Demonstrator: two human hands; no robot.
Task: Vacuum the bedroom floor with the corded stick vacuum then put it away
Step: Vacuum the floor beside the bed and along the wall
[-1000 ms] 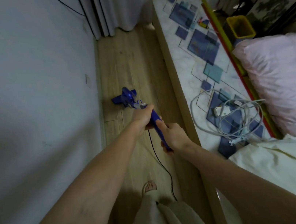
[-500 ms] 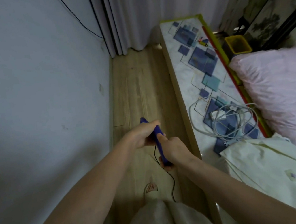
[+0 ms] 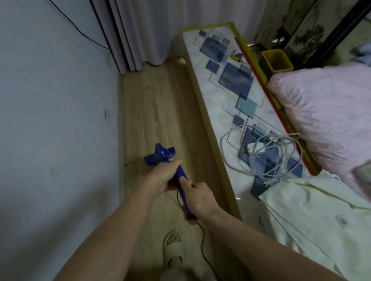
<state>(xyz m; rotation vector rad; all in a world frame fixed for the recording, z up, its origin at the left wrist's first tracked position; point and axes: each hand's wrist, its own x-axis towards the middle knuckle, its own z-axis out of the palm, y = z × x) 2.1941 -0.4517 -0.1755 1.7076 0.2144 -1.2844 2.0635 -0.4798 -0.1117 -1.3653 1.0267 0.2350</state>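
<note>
Right now both of your hands are wrapped around the dark blue plastic handle of the corded stick vacuum [image 3: 183, 190]: your left hand [image 3: 165, 178] takes the upper end, your right hand [image 3: 198, 201] the lower end, fingers curled tight, almost touching each other. Beyond your left grip the vacuum's blue floor head [image 3: 160, 157] sits on the pale wooden floor [image 3: 160, 110], between the grey wall [image 3: 31, 115] and the long patterned bench [image 3: 226, 81]. Below your right grip the thin black cord [image 3: 203, 241] trails past your slippered foot [image 3: 172, 243]. Judge it stiff, light and smooth-shelled; the hard plastic could slip in a loose hold, so keep both hands on the handle, not the cord. Mind that the cord may snag underfoot.
</note>
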